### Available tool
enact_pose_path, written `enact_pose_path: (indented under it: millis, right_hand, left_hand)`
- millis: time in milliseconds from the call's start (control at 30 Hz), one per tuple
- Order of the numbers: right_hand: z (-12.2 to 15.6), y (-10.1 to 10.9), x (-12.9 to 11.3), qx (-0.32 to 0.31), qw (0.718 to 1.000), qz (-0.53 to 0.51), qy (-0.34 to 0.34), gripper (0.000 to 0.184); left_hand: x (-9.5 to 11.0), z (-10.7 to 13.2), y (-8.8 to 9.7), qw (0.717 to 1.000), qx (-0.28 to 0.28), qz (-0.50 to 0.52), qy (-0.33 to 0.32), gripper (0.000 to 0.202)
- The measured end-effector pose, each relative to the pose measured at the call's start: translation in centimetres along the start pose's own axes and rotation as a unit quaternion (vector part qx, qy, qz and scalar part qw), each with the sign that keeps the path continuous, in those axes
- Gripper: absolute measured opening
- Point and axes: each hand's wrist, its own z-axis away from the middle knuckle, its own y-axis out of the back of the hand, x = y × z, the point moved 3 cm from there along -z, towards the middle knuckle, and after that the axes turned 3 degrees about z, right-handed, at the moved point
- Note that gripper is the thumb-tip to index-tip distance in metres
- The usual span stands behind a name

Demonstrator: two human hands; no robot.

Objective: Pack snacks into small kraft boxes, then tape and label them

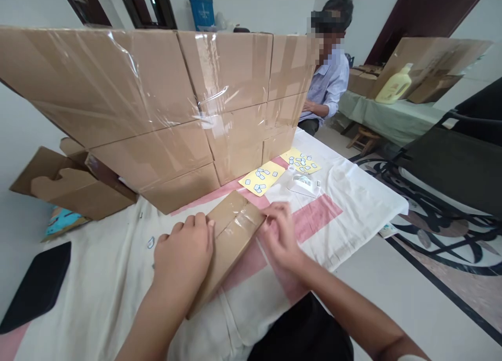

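Note:
A flat brown cardboard box (231, 235) with clear tape near its far end lies at a slant on the cloth-covered table. My left hand (186, 248) is curled over the left side of this box, its fingers bent and resting on top. At the right far corner, my right hand (279, 230) pinches the edge where the tape wraps over. Whether a loose tape end is between those fingertips is too small to tell. Beyond the right hand sits a white tape dispenser (304, 184). Two yellow sheets with small blue-edged white pieces lie farther back, one nearer (270, 168) and one behind (294, 156).
A tall taped cardboard panel (157, 89) stands across the table. An open carton (86, 188) and a black tablet-like object (37, 285) are at left. Another person (329, 83) sits behind the panel. A dark chair (451, 157) stands right.

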Motion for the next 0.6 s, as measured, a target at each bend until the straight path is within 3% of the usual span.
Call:
enact_pose_path:
  millis: [67,133,267,433,600]
  right_hand:
    - [-3.7,2.2,3.9,0.046,0.996,-0.004,-0.075,0.02]
    - [-7.6,3.0,7.8,0.032,0.991,-0.004,-0.132,0.016]
    - [-12.1,1.0,13.3,-0.059,0.983,0.102,-0.141,0.026]
    - [-11.0,-3.8,15.6,-0.161,0.939,0.289,-0.094,0.046]
    - [-10.1,-4.7,16.1,-0.154,0.942,0.283,-0.093,0.032]
  left_hand:
    - [0.4,-0.9,-0.3,0.994,-0.039,0.096,-0.022,0.035]
    - [0.2,-1.9,-0.5,0.982,-0.063,0.17,-0.049,0.037]
    - [-0.6,-3.3,-0.6,0.976,-0.069,0.197,-0.061,0.042]
    - [-0.4,-3.7,-0.8,0.979,-0.077,0.184,-0.052,0.041]
    - [-0.3,-4.5,-1.4,0.979,-0.094,0.177,-0.038,0.043]
